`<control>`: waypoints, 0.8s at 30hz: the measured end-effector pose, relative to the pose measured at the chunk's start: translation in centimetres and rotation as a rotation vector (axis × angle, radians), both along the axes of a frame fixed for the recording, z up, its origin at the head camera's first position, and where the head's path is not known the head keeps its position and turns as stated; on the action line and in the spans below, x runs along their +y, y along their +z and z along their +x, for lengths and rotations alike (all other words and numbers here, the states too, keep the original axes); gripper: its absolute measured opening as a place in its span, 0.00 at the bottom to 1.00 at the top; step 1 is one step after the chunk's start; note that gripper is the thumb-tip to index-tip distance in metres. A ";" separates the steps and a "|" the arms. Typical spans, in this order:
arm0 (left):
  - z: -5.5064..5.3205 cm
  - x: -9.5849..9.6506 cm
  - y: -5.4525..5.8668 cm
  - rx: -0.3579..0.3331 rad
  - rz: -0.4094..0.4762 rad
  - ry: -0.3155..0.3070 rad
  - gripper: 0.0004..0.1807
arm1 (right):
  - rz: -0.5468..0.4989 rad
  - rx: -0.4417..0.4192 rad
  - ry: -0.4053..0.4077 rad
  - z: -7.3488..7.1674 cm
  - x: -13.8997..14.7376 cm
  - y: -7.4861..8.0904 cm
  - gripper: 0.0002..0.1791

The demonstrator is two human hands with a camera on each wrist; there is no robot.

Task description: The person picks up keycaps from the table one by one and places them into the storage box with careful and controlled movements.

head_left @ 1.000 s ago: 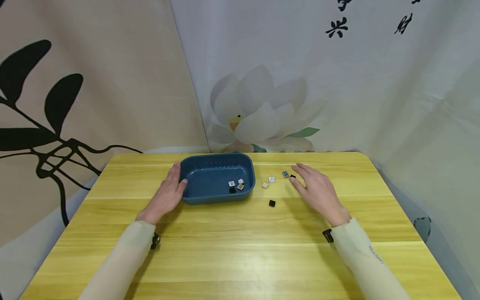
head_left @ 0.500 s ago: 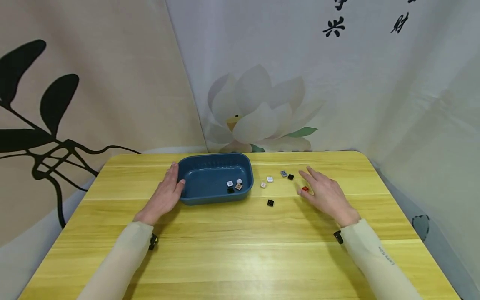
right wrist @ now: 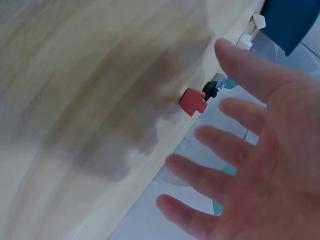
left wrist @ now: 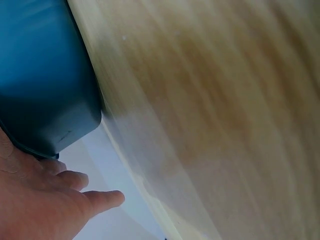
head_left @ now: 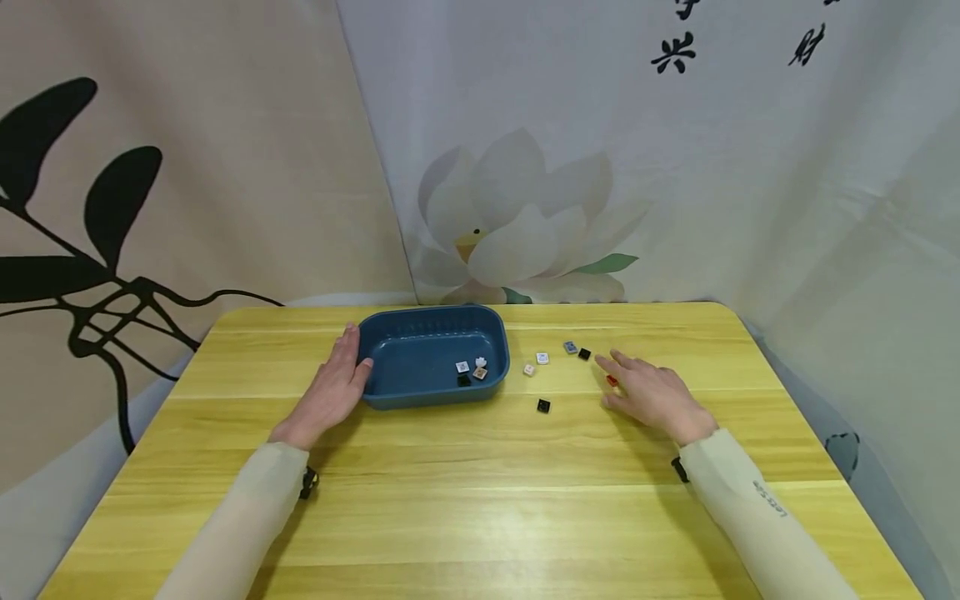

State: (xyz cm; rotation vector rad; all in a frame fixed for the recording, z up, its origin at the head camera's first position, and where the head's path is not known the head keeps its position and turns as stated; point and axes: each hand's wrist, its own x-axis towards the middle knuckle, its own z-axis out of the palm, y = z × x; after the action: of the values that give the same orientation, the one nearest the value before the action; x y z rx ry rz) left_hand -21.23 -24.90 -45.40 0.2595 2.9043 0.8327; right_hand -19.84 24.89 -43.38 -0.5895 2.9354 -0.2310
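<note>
My left hand (head_left: 330, 387) rests along the left end of the blue tray (head_left: 420, 402), its thumb at the rim. In the left wrist view, fingers (left wrist: 102, 200) reach out straight beside the tray's wall. My right hand (head_left: 651, 393) hovers with spread fingers around a small red notched piece (head_left: 612, 380), holding nothing. The right wrist view has the red piece (right wrist: 193, 101) on the table, apart from the thumb and fingers. Just left of that hand lie a small black piece (head_left: 584, 354) and a grey-blue one (head_left: 571, 347).
Small square pieces lie between tray and right hand: a white one (head_left: 542, 358), a cream one (head_left: 529, 370) and a black one (head_left: 543, 406). Several more, including a white piece (head_left: 462, 367), sit in the tray's right end. A printed curtain (head_left: 525, 125) hangs behind the table (head_left: 465, 508).
My right hand has moved right and slightly nearer, off the black piece to the red one, which it hid before. The left hand and tray have stayed put.
</note>
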 end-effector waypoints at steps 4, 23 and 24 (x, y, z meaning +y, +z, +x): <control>-0.1 0.0 -0.1 0.000 -0.003 -0.002 0.38 | 0.032 0.021 0.025 0.1 -0.1 -0.1 0.29; -0.2 -0.1 -0.2 0.011 -0.005 0.001 0.38 | 0.050 0.240 0.083 0.3 -0.4 -0.9 0.04; -0.2 -0.1 -0.2 0.010 -0.005 0.001 0.38 | 0.052 0.244 0.086 0.3 -0.4 -0.9 0.03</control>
State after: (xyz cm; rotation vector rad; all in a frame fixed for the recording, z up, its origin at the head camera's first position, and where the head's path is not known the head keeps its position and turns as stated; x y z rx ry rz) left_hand -21.43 -24.98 -45.60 0.2625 2.9160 0.8271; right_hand -19.49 24.44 -44.27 -0.7859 3.1270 -0.0780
